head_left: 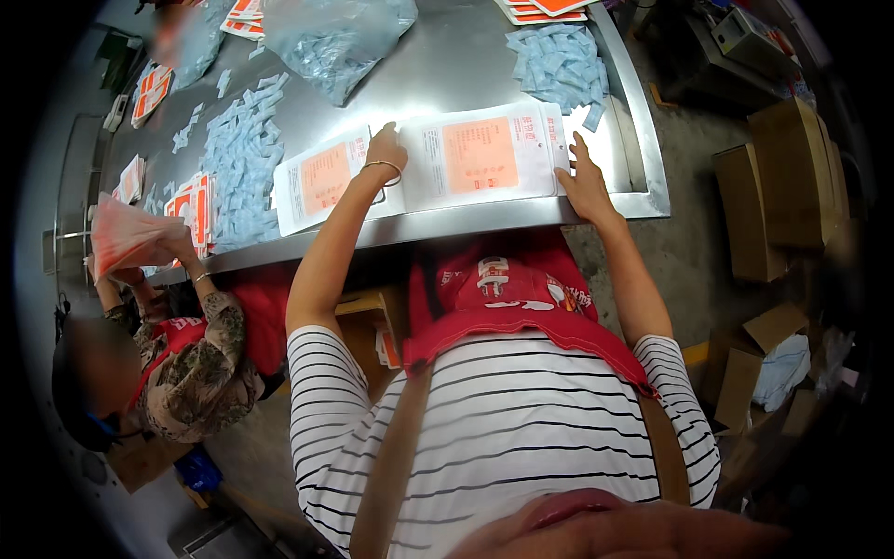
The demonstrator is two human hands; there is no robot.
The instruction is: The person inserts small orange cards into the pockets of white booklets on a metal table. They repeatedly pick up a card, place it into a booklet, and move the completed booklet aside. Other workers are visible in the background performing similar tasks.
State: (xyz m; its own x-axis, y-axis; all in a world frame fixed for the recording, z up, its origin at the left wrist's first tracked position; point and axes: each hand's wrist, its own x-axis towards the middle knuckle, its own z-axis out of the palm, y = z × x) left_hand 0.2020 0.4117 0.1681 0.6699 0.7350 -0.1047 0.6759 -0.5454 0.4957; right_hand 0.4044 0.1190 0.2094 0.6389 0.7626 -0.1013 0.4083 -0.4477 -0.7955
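Note:
Two white flat pouches with orange printed panels lie along the near edge of the metal table. My left hand (386,155), with a bracelet at its wrist, rests where they meet. Its fingers are bent and closed on the left edge of the right-hand pouch (480,154); the left-hand pouch (321,179) lies beside that wrist. At the right end of the right-hand pouch is my right hand (587,179), thumb and fingers spread apart, the thumb touching its edge.
Small pale-blue packets are heaped left (242,154) and right (562,67) on the metal table (447,70). A clear bag of packets (340,42) stands at the back. To the left, a co-worker (200,363) handles orange-and-white pouches (130,238). Cardboard boxes (787,182) stand on the right floor.

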